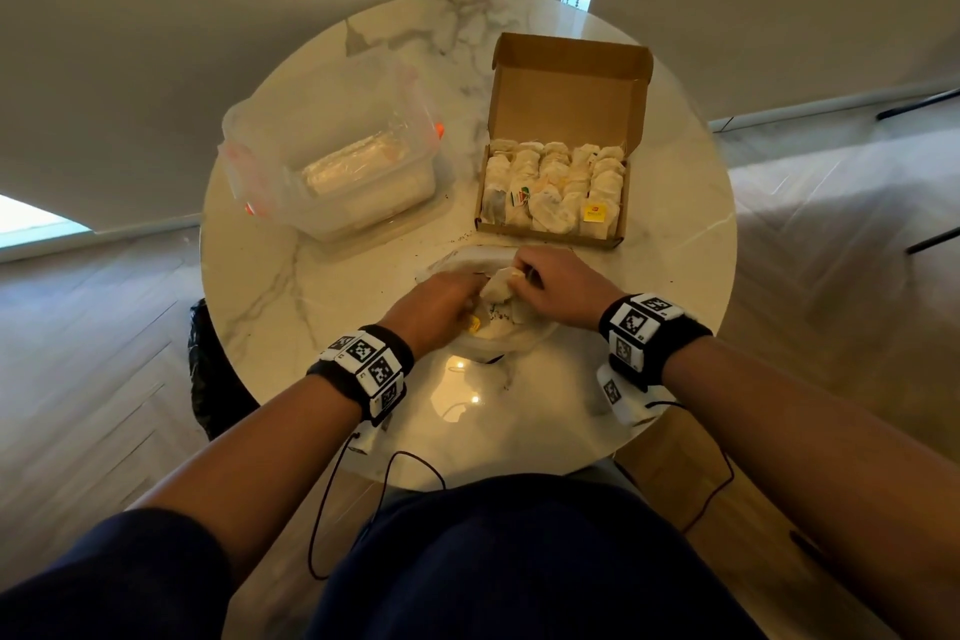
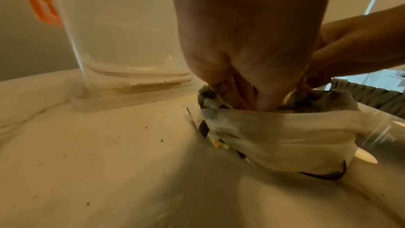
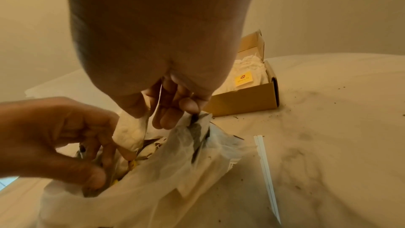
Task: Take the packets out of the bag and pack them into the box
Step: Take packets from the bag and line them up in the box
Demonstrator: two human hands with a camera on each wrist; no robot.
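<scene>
Right hand (image 3: 166, 103) is pinching a packet (image 3: 131, 134) out of the bag (image 3: 175, 171) at table's near edge w/ left hand (image 3: 65, 136) gripping bag's mouth; best lifting slowly, avoiding tearing, toward box (image 1: 556, 192).

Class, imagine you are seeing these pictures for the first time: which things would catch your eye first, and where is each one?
First, the two hands meeting at the near edge of the round marble table: the left hand reaches into the white bag while the right hand pinches a packet. Next, the open cardboard box beyond them to the right, packed with rows of packets. To its left stands a clear plastic container.
</scene>
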